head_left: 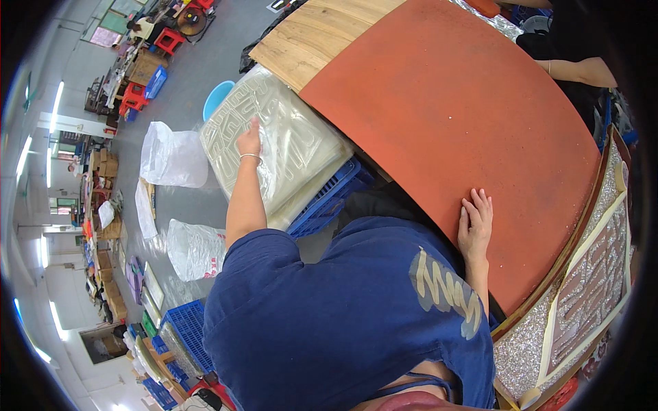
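My left hand (pixel 249 140) reaches out over a stack of translucent plastic sheets (pixel 295 130) marked with raised, rounded outlines. Its fingers look curled together against the top sheet; whether they pinch its film cannot be made out. A thin pale bracelet circles that wrist. To the right, my right hand (pixel 476 225) lies flat, fingers stretched, near the close edge of a large red-brown mat (pixel 445 123). Nothing is in this hand. The stack rests on a blue plastic crate (pixel 329 198), to the left of the mat.
A wooden board (pixel 322 31) adjoins the mat's far left. On the floor stand a light-blue basin (pixel 218 98) and white plastic bags (pixel 173 156). A glittery framed panel (pixel 576 294) borders the mat's right. Another person's arm (pixel 582 71) extends in at the far right.
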`<state>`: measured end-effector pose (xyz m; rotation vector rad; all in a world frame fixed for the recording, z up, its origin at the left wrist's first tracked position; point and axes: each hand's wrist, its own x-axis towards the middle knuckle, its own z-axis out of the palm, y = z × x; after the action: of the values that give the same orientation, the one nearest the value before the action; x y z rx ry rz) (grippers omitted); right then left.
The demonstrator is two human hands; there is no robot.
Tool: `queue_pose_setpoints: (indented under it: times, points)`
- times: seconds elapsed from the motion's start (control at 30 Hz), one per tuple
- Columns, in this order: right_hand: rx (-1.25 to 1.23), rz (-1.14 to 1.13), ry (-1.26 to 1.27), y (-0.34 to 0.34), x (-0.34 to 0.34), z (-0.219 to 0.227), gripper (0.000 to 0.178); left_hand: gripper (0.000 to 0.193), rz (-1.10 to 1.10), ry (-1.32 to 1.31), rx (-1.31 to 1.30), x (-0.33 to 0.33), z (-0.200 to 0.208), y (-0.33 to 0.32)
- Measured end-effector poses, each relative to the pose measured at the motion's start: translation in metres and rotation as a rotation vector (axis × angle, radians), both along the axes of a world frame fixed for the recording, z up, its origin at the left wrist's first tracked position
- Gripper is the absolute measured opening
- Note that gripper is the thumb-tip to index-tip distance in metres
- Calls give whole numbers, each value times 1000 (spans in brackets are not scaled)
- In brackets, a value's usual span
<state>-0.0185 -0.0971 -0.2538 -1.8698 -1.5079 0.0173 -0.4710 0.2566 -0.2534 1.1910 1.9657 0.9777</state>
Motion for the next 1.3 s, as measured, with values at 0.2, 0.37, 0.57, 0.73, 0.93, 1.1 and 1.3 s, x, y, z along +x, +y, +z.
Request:
queue_pose_setpoints:
  times: [0.2,0.37,0.57,0.73,0.93,1.1,1.3]
  points:
    - [10,12,-3,-2,2,1,17,46,256,-790,165,-79,16,28]
    - [19,0,-11,-3,6,-1,16,26,-45,-820,397,-46,138,31]
    - [78,-47,11,-2,6,-4,15,31,-383,-220,718,145,242,-59]
    - [238,-167,430,-12,12,-2,20,36,-1025,27,1209,324,203,-156]
    - [561,-54,1781,-44,60,9,50,14,-1562,-176,809,437,66,-258]
    - [316,-353,1575,-58,86,11,58,11,-1837,-292,869,444,18,-308]
    - [47,-472,1208,-4,130,16,68,14,-2062,17,890,406,17,-310]
